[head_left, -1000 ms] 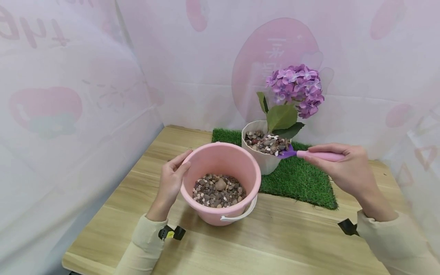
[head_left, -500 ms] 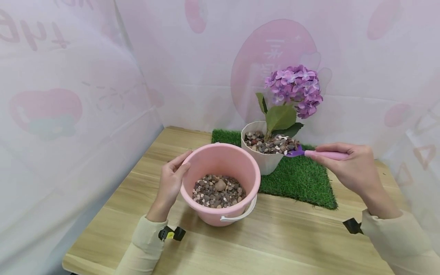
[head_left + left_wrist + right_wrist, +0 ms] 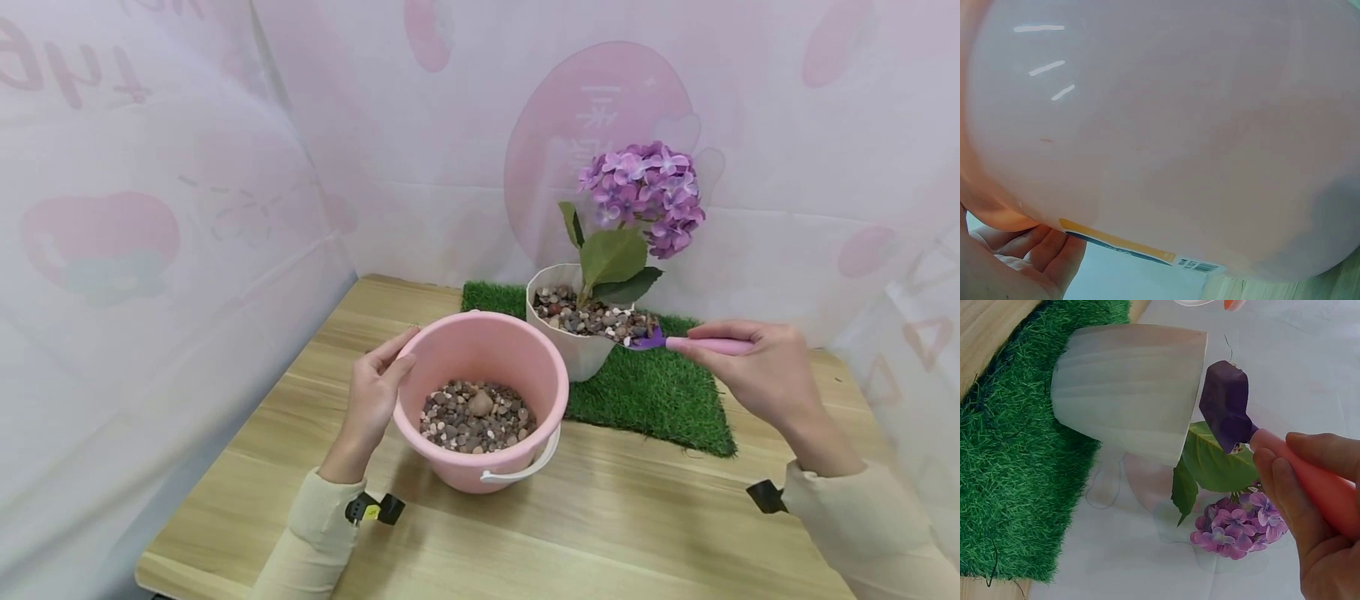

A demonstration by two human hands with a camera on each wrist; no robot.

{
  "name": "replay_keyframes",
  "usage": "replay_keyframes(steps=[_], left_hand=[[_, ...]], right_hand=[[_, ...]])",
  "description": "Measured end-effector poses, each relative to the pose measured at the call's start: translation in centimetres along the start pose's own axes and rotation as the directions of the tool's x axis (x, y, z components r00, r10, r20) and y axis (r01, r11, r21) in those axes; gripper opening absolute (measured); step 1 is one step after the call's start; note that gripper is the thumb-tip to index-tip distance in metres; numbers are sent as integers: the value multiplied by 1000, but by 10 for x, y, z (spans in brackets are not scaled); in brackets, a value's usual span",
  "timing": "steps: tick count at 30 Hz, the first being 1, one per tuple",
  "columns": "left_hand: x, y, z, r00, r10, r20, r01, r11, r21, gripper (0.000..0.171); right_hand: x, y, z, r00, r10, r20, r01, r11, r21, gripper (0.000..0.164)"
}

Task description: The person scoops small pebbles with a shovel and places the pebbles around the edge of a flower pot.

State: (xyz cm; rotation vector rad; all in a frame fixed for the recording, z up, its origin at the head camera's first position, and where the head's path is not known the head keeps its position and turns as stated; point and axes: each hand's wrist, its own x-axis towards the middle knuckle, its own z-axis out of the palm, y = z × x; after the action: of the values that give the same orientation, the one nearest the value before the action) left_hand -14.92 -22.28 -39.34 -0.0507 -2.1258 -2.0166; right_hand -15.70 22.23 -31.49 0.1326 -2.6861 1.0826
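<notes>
My left hand (image 3: 375, 392) grips the left rim of a pink bucket (image 3: 468, 477), its thumb over the edge. Pebbles (image 3: 465, 429) and one larger stone cover the bucket's floor. With my right hand (image 3: 772, 375) I hold a small trowel by its pink handle (image 3: 678, 343). The trowel's purple blade (image 3: 1225, 403) carries pebbles and lies at the right rim of a white flowerpot (image 3: 581, 354); whether they touch is unclear. Inside the pot, pebbles surround the stem of a purple hydrangea (image 3: 645, 192). The left wrist view mostly shows the bucket's outer wall (image 3: 1166, 125).
A green artificial grass mat (image 3: 660, 404) lies under the pot. The bucket's white handle (image 3: 525, 473) hangs down at its front right. Wood-grain tabletop (image 3: 585, 517) extends in front, and printed pale curtains (image 3: 450, 217) hang behind and at both sides.
The right hand and trowel have shifted right along the pot's rim, then dipped slightly, with pebbles on the blade. The left hand and bucket have stayed put.
</notes>
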Motion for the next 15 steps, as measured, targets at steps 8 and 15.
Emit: replay_keyframes(steps=[8,15], left_hand=[[0,-1,0,1000,0,-2,0,1000,-1,39],[1,-1,0,1000,3,-5,-3,1000,3,39]], right_hand=[[1,-2,-1,1000,-19,7,19,999,-39,31],[3,-5,-3,996,45,74,-42,998,-47,40]])
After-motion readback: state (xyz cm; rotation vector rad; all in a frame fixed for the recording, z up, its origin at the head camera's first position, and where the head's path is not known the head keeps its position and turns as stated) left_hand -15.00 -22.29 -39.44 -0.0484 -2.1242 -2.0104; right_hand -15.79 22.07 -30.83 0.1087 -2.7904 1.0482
